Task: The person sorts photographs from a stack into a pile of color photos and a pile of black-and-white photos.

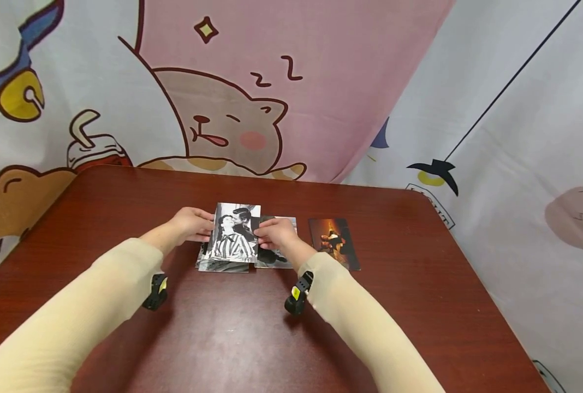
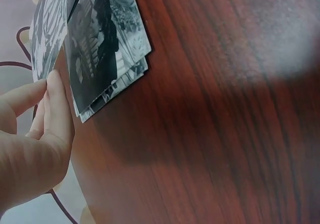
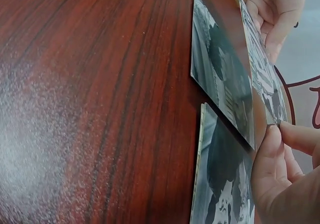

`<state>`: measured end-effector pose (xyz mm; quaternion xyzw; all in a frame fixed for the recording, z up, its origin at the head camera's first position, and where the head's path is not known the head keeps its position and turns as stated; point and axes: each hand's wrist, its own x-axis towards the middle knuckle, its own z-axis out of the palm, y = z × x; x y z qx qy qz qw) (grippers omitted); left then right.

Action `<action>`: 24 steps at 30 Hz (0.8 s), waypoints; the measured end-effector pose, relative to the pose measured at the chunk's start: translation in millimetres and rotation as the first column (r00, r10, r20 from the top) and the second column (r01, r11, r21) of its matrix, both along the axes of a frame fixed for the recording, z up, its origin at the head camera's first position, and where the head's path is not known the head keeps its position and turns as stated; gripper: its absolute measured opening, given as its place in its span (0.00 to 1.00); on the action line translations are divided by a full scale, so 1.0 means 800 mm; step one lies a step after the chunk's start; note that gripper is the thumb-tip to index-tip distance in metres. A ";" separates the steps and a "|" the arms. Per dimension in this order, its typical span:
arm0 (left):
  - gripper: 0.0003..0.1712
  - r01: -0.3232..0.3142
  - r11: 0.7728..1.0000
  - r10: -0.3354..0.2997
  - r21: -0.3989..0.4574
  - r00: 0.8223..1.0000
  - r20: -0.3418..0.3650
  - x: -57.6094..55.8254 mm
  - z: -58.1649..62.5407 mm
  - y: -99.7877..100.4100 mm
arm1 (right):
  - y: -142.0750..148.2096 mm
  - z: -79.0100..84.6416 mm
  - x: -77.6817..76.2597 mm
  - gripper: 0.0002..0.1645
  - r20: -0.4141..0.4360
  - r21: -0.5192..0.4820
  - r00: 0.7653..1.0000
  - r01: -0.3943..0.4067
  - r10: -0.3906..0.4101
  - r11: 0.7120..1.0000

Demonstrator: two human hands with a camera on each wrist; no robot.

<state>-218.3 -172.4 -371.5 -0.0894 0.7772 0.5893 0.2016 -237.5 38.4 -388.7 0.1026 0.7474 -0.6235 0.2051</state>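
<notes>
Between my two hands is a black-and-white photo card [image 1: 235,234] of two people, one in stripes, raised above the table. My left hand [image 1: 191,224] pinches its left edge between thumb and fingers. At the opposite edge, my right hand [image 1: 277,233] pinches it the same way. Under the raised card lies a small stack of black-and-white photo cards [image 2: 100,49], its edges slightly uneven. Beside that stack, partly hidden by my right hand, is another black-and-white photo pile [image 3: 225,169]. A dark photo card with orange tones [image 1: 334,243] lies farther right, touched by neither hand.
The cards lie on a reddish-brown wooden table [image 1: 232,333] with rounded far corners. Behind it hangs a cartoon-printed curtain [image 1: 321,109]. Dark wrist cameras [image 1: 297,295] are strapped at both cuffs.
</notes>
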 end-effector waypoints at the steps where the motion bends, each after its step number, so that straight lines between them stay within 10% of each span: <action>1: 0.26 -0.002 1.000 0.002 0.003 1.000 0.001 0.000 0.000 -0.001 | -0.001 -0.001 0.000 0.14 0.004 -0.001 1.000 -0.002 0.002 1.000; 24: 0.24 -0.050 0.993 0.049 -0.106 0.999 -0.005 0.007 -0.015 -0.012 | -0.010 -0.009 0.000 0.16 0.064 0.025 0.993 -0.099 0.097 0.995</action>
